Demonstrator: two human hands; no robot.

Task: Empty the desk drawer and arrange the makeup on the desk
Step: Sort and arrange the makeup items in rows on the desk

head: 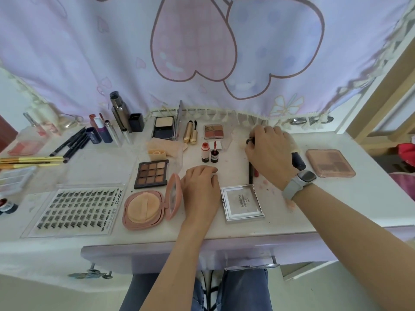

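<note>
Makeup is spread over the white desk (314, 212). My left hand (201, 187) rests palm down with curled fingers beside the open pink powder compact (146, 209), holding nothing that I can see. My right hand (269, 151) is closed around a small dark item (249, 140) at the back right; a dark blue tube (298, 161) and a black pencil (250, 173) lie under it. A silver square compact (243, 202) lies between my arms. The drawer front (157, 257) below the desk edge looks closed.
A brown eyeshadow palette (152, 173), lash tray (78, 209), two small red lip bottles (210, 153), a four-pan palette (214, 131), gold tubes (189, 132), black powder compact (165, 129), pencils (71, 144), brushes (29, 161) and a pink palette (330, 166) crowd the desk. A curtain hangs behind.
</note>
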